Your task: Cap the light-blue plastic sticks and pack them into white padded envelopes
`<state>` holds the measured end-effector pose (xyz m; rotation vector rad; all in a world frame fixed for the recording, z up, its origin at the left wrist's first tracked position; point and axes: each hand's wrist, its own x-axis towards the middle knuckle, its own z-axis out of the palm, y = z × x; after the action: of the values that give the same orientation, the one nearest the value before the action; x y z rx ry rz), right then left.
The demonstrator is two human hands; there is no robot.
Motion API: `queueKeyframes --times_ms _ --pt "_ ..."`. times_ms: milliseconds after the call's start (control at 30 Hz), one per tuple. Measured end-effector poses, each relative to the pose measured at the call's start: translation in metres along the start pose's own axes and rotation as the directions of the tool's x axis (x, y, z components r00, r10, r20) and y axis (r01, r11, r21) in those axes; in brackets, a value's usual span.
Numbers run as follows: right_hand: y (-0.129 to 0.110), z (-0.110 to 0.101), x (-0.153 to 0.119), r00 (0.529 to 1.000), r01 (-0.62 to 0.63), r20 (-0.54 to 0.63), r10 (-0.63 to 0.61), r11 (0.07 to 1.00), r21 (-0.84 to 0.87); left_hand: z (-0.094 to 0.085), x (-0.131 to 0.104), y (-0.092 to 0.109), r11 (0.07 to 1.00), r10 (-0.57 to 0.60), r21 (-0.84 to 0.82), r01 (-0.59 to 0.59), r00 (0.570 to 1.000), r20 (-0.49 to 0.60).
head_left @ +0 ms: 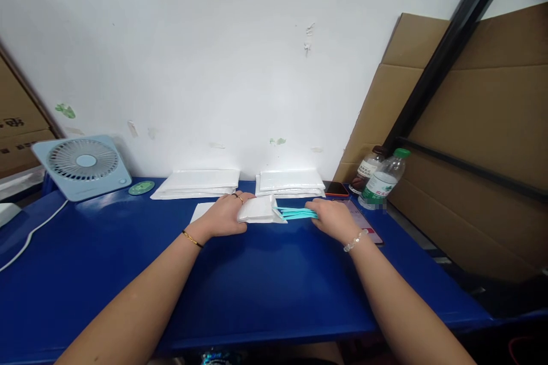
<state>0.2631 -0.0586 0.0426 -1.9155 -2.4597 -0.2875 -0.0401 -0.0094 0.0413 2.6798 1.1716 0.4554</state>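
Observation:
My left hand [225, 214] is closed on a white plastic packet [258, 209], holding it by its left end just above the blue table [274, 279]. Out of the packet's right end stick several thin turquoise strips [297, 214]. My right hand [336, 218] grips the far ends of these strips; its fingertips are partly hidden. A flat white piece [200, 212] lies beside and partly behind my left hand. Under and beyond my right wrist, a flat pinkish-screened device [366, 223] lies on the table.
Two stacks of white packets, a left stack [197, 181] and a right stack [291, 181], lie along the wall. A light-blue fan [87, 161] and green disc [141, 187] are left. A phone [337, 189], dark-capped bottle [367, 170], green-capped bottle [383, 182] and cardboard [479, 137] are right.

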Motion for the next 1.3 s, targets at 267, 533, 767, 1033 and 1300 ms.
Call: queueKeyframes --times_ms 267,533,767,1033,1300 --pt "-0.016 0.016 0.011 0.963 0.061 -0.149 0.226 0.359 0.931 0.017 0.000 0.005 0.996 0.007 -0.084 -0.010 0.999 -0.031" --pt "-0.079 0.029 0.014 0.986 0.158 -0.156 0.061 -0.020 0.987 0.017 0.013 0.083 0.487 -0.034 -0.849 -0.205 0.967 -0.253" --pt "-0.077 0.052 0.017 0.989 0.100 -0.106 0.102 0.064 0.993 0.011 0.040 0.122 0.547 -0.135 -0.805 -0.230 0.925 -0.355" --pt "-0.072 0.038 0.014 0.991 0.124 -0.118 -0.056 0.119 0.985 0.017 0.028 0.085 0.781 -0.113 -0.603 -0.162 0.913 -0.391" --pt "-0.007 0.021 0.014 0.979 0.129 -0.201 0.023 0.695 0.708 0.032 0.010 0.009 0.964 -0.266 0.051 0.262 0.959 0.103"
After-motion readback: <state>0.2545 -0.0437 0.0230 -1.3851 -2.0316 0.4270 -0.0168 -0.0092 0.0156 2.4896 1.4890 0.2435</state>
